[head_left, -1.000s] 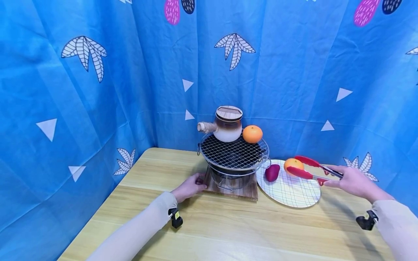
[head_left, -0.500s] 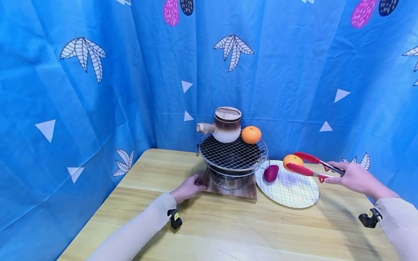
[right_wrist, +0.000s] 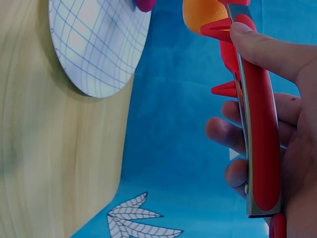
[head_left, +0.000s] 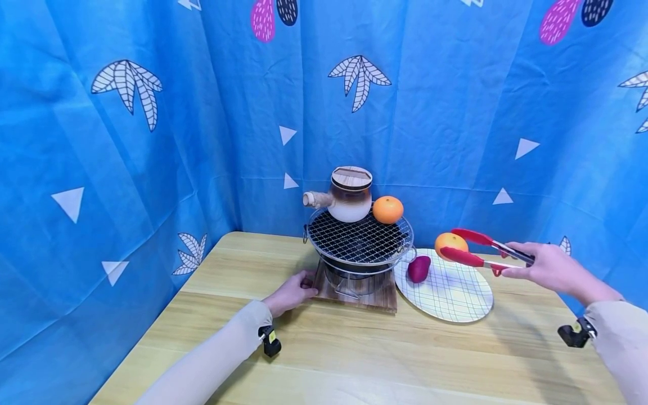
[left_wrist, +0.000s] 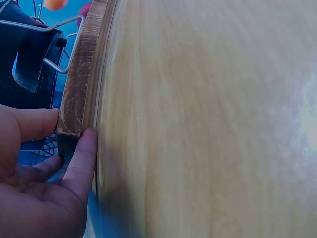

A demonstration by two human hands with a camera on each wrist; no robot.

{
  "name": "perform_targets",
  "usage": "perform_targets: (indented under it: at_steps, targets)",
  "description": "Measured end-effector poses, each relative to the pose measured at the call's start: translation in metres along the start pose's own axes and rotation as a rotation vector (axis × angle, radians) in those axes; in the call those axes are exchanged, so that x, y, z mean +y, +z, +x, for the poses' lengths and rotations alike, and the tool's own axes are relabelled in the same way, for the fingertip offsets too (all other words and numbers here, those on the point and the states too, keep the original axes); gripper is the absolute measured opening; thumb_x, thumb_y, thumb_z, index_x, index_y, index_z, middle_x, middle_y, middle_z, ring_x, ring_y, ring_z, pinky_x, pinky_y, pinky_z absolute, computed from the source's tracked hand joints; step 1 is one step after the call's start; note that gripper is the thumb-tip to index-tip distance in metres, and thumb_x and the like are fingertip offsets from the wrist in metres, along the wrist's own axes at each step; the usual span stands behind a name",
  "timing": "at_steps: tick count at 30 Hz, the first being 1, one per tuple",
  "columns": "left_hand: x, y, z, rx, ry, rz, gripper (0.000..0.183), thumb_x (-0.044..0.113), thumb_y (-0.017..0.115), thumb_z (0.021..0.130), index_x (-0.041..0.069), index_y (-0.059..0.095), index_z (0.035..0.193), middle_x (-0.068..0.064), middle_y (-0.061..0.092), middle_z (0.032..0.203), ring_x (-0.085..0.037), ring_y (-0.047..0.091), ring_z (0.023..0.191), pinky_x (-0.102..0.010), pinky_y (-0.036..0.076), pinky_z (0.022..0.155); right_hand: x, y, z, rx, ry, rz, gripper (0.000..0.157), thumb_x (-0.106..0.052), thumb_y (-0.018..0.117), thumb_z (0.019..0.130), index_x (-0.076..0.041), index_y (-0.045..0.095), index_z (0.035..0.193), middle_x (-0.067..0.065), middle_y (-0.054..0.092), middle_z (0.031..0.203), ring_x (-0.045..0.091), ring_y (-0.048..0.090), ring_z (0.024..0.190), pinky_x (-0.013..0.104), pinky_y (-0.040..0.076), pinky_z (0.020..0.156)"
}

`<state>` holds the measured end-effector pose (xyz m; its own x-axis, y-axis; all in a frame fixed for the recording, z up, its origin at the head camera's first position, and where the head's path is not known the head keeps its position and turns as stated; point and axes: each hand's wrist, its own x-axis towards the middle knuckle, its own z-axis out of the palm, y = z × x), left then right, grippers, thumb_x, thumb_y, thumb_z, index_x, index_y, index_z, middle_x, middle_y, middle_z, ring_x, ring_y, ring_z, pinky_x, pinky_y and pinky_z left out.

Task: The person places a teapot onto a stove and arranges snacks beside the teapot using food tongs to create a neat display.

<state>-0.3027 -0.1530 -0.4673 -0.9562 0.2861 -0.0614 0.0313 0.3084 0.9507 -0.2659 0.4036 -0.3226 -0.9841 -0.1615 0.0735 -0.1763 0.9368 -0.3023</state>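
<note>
My right hand (head_left: 552, 271) grips red-tipped metal tongs (right_wrist: 262, 129). Between the tong tips an orange (head_left: 450, 246) is held above the back of a checked oval plate (head_left: 455, 306). On that plate's left side lies a dark purple-red fruit or vegetable (head_left: 419, 269), its kind unclear. With thumb and fingers my left hand (head_left: 289, 293) pinches the near left corner of a wooden board (left_wrist: 81, 74). A round grill (head_left: 359, 242) stands on this board. A lidded pot (head_left: 351, 202) with a side handle sits at the grill's back, and another orange (head_left: 387, 210) rests beside it.
The pale wooden table (head_left: 304, 354) stretches in front of the board and plate. A blue patterned curtain (head_left: 435, 112) hangs close behind and to the left. Wire handles (head_left: 409, 255) stick out from the grill's sides.
The tongs and the orange in them have risen a little off the plate. My left hand stays at the board's corner. The whole view has shifted slightly.
</note>
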Motion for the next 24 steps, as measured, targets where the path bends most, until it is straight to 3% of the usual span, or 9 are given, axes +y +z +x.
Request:
perform_targets:
  at_steps: [4,9,11,16,18,24]
  targets:
    - [-0.001,0.000,0.001,0.003,0.002,-0.001,0.058,0.002,0.065,0.092,-0.005,0.041,0.145,-0.023,0.060,0.121,-0.027,0.064,0.103,-0.040,0.060,0.092,-0.003,-0.005,0.000,0.002,-0.004,-0.002,0.101,-0.062,0.076,0.079,0.004,0.043,0.148,0.034,0.057,0.120,0.021,0.048,0.073,0.030,0.038,0.051]
    - [-0.002,0.000,0.002,0.008,0.002,0.004,0.058,0.002,0.065,0.092,-0.005,0.042,0.145,-0.022,0.061,0.121,-0.026,0.064,0.103,-0.039,0.060,0.091,-0.006,-0.010,0.000,0.014,-0.009,-0.010,0.099,-0.061,0.077,0.078,0.002,0.045,0.147,0.021,0.063,0.106,0.021,0.050,0.076,0.029,0.039,0.054]
    - [-0.002,0.000,0.002,0.009,0.006,0.010,0.057,0.002,0.066,0.092,-0.005,0.043,0.144,-0.022,0.061,0.121,-0.026,0.064,0.102,-0.040,0.060,0.091,-0.007,-0.012,0.000,0.017,-0.012,-0.012,0.099,-0.060,0.078,0.078,0.002,0.045,0.147,0.022,0.063,0.107,0.021,0.050,0.074,0.029,0.039,0.053]
    - [-0.003,0.000,0.001,0.009,0.016,0.028,0.056,0.003,0.066,0.092,-0.005,0.043,0.143,-0.022,0.062,0.120,-0.026,0.064,0.103,-0.040,0.060,0.090,-0.011,-0.019,-0.001,0.021,-0.019,-0.040,0.101,-0.062,0.077,0.078,0.003,0.044,0.147,0.037,0.056,0.124,0.032,0.055,0.087,0.030,0.044,0.057]
    - [-0.002,0.000,0.001,0.008,0.015,0.028,0.056,0.003,0.066,0.092,-0.005,0.044,0.143,-0.022,0.062,0.120,-0.026,0.064,0.102,-0.040,0.060,0.090,-0.013,-0.021,-0.001,0.023,-0.021,-0.054,0.102,-0.064,0.077,0.077,0.004,0.044,0.147,0.039,0.054,0.128,0.037,0.055,0.096,0.032,0.047,0.059]
    - [-0.001,0.000,0.000,0.006,0.009,0.019,0.057,0.003,0.065,0.093,-0.004,0.043,0.144,-0.022,0.061,0.121,-0.026,0.065,0.102,-0.041,0.060,0.091,-0.016,-0.025,0.000,0.035,-0.033,-0.057,0.101,-0.063,0.077,0.077,0.003,0.045,0.147,0.039,0.052,0.129,0.043,0.053,0.101,0.038,0.053,0.061]
